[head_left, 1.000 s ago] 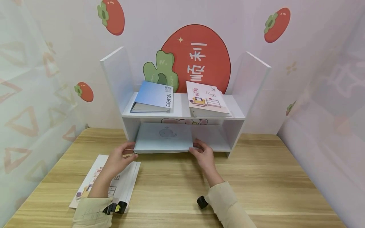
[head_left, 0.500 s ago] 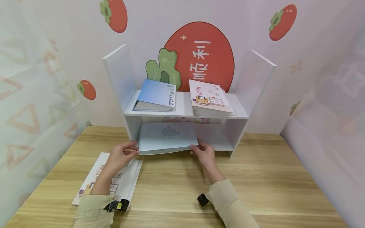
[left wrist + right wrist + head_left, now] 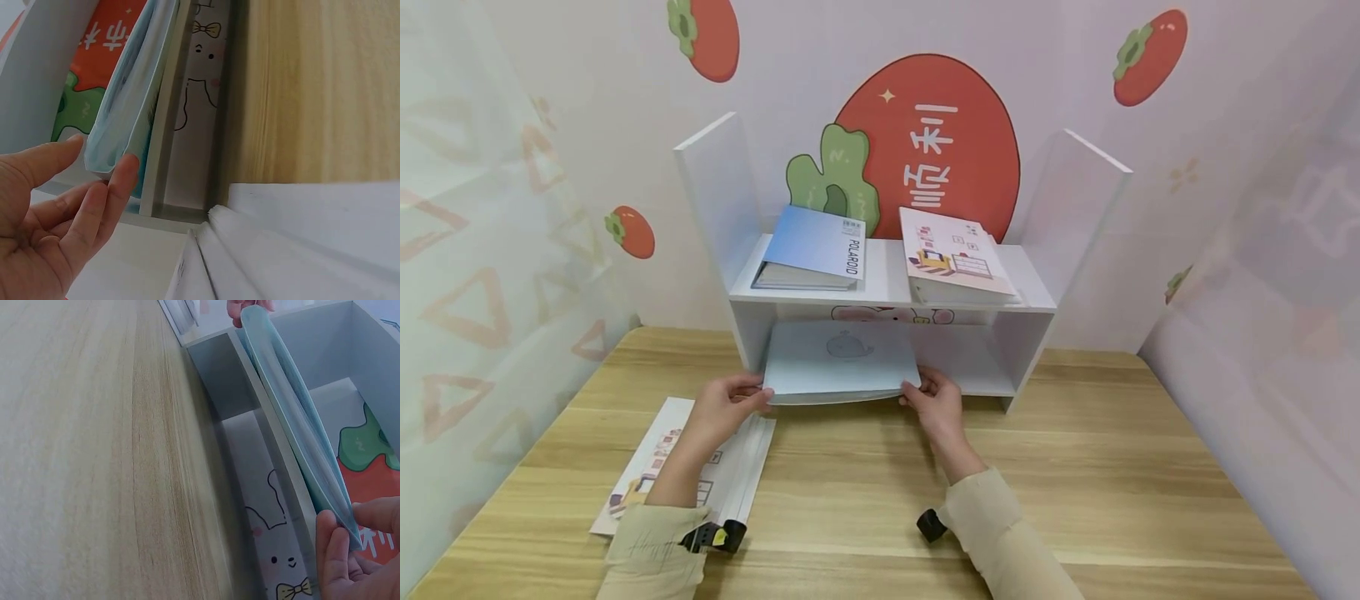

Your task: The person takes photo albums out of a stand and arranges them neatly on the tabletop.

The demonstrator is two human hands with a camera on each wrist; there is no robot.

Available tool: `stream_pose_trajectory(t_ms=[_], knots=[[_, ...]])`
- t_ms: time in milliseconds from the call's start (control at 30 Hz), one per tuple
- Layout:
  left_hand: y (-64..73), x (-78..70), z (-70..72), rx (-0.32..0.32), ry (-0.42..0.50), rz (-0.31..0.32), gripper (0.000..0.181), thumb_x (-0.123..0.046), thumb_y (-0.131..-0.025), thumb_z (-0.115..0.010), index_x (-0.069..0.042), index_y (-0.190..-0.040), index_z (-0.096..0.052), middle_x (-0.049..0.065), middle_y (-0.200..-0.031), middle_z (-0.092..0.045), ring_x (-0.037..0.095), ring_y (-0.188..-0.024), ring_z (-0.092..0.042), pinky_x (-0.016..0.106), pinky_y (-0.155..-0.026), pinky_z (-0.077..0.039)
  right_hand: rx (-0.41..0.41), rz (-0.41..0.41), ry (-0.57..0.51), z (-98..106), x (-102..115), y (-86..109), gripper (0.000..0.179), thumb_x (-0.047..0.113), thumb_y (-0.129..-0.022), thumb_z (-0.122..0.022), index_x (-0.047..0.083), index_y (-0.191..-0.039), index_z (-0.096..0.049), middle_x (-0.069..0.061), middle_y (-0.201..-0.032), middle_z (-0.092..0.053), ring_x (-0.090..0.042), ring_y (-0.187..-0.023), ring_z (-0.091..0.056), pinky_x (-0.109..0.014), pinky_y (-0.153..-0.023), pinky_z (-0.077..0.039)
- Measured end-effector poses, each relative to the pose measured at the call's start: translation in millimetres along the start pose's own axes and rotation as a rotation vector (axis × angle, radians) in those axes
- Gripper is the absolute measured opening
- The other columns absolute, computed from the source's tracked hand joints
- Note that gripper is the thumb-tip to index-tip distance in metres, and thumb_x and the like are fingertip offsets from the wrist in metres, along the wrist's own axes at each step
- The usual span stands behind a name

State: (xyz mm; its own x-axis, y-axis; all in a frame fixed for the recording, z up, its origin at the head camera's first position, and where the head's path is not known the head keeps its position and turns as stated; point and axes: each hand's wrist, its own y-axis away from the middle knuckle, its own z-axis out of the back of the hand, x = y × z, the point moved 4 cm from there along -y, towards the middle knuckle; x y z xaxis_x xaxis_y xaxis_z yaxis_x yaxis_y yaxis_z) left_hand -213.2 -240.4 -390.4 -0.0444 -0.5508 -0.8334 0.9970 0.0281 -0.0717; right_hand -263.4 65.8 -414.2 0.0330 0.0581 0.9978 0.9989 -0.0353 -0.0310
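A pale blue photo album (image 3: 820, 371) with a whale drawing lies in the lower left part of a white shelf (image 3: 880, 298), its front edge at the opening. My left hand (image 3: 718, 412) holds its front left corner. In the left wrist view the thumb is on one side of the album (image 3: 122, 106) and the fingers are on the other. At the front right corner, my right hand (image 3: 936, 408) pinches the covers between thumb and fingers, slightly raised. The right wrist view shows clear pages between the album's covers (image 3: 284, 381). Its rear is deep in the shelf.
On the upper board lean a blue POLAROID album (image 3: 812, 246) and a pink illustrated album (image 3: 955, 250). White illustrated booklets (image 3: 741, 467) lie on the wooden table (image 3: 850, 517), partly under my left forearm. Tall side panels (image 3: 1078, 208) rise at both shelf ends.
The album has shifted slightly to the right, and its front right corner has come up a little. Both hands stay at its corners; the head view has moved slightly.
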Motion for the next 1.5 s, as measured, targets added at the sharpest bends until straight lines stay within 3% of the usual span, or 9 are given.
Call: stream_pose_trajectory(t_ms=[267,433,600,800,967,1100,1233,1500], knots=[[1.2,0.7,1.0,0.012,0.005,0.018,0.040,-0.017,-0.095,-0.067,0.010,-0.124,-0.059,0.019,-0.102,-0.072,0.023,-0.087,-0.073,0.029,-0.078,-0.057,-0.021,-0.006,0.119,1,-2,3.6,0.046,-0.007,-0.089,-0.066,-0.016,-0.130,-0.049,-0.015,-0.096,-0.062,-0.010,-0.077,-0.058,-0.015,-0.070,-0.053],[2.5,1.9,-0.7,0.042,0.065,0.026,0.042,-0.015,-0.095,-0.068,0.011,-0.125,-0.055,0.021,-0.103,-0.070,0.024,-0.087,-0.073,0.034,-0.080,-0.059,-0.013,-0.023,0.135,1,-2,5.0,0.048,-0.005,-0.091,-0.064,-0.015,-0.134,-0.047,-0.033,-0.123,-0.061,-0.029,-0.105,-0.063,-0.021,-0.083,-0.055],[2.4,3.7,-2.0,0.064,0.095,0.032,0.048,-0.016,-0.095,-0.067,0.010,-0.132,-0.050,0.020,-0.101,-0.068,0.030,-0.092,-0.073,0.030,-0.072,-0.055,0.036,-0.037,0.093,2,-1,5.3,0.050,-0.004,-0.093,-0.059,-0.016,-0.138,-0.041,-0.037,-0.136,-0.052,-0.040,-0.126,-0.055,-0.029,-0.095,-0.053],[-0.1,9.5,-2.2,0.066,0.082,0.046,0.052,-0.017,-0.095,-0.068,0.009,-0.136,-0.049,0.012,-0.098,-0.066,0.026,-0.093,-0.073,0.028,-0.073,-0.053,0.122,-0.059,0.012,4,-5,4.9,0.052,-0.006,-0.094,-0.056,-0.015,-0.141,-0.035,-0.037,-0.139,-0.050,-0.027,-0.117,-0.060,-0.026,-0.091,-0.053],[-0.7,9.3,-2.6,0.082,0.067,0.063,0.054,-0.017,-0.096,-0.066,0.009,-0.140,-0.046,0.023,-0.112,-0.067,0.030,-0.102,-0.070,0.033,-0.085,-0.056,0.148,-0.074,-0.057,5,-9,2.6,0.055,-0.007,-0.092,-0.056,-0.012,-0.142,-0.034,-0.036,-0.139,-0.050,-0.008,-0.101,-0.062,-0.017,-0.083,-0.051],[-1.1,8.0,-4.1,0.098,0.067,0.081,0.056,-0.015,-0.097,-0.063,0.010,-0.143,-0.043,0.029,-0.129,-0.061,0.034,-0.113,-0.065,0.040,-0.094,-0.055,0.178,-0.073,-0.095,6,-11,1.2,0.062,-0.008,-0.092,-0.056,-0.014,-0.147,-0.029,-0.035,-0.144,-0.045,-0.023,-0.121,-0.060,-0.015,-0.087,-0.051],[-1.6,8.4,-4.6,0.105,0.070,0.088,0.057,-0.014,-0.098,-0.063,0.010,-0.144,-0.041,0.030,-0.133,-0.058,0.036,-0.118,-0.063,0.042,-0.097,-0.055,0.199,-0.076,-0.118,5,-11,0.5,0.064,-0.010,-0.092,-0.055,-0.013,-0.149,-0.026,-0.034,-0.147,-0.043,-0.033,-0.135,-0.048,-0.015,-0.089,-0.050],[-0.4,6.8,-4.0,0.115,0.081,0.089,0.059,-0.012,-0.097,-0.064,0.011,-0.145,-0.039,0.029,-0.132,-0.059,0.035,-0.117,-0.062,0.038,-0.096,-0.055,0.251,-0.072,-0.147,7,-11,0.9,0.062,-0.013,-0.091,-0.052,-0.012,-0.147,-0.028,-0.033,-0.150,-0.039,-0.017,-0.120,-0.056,-0.015,-0.085,-0.051]])
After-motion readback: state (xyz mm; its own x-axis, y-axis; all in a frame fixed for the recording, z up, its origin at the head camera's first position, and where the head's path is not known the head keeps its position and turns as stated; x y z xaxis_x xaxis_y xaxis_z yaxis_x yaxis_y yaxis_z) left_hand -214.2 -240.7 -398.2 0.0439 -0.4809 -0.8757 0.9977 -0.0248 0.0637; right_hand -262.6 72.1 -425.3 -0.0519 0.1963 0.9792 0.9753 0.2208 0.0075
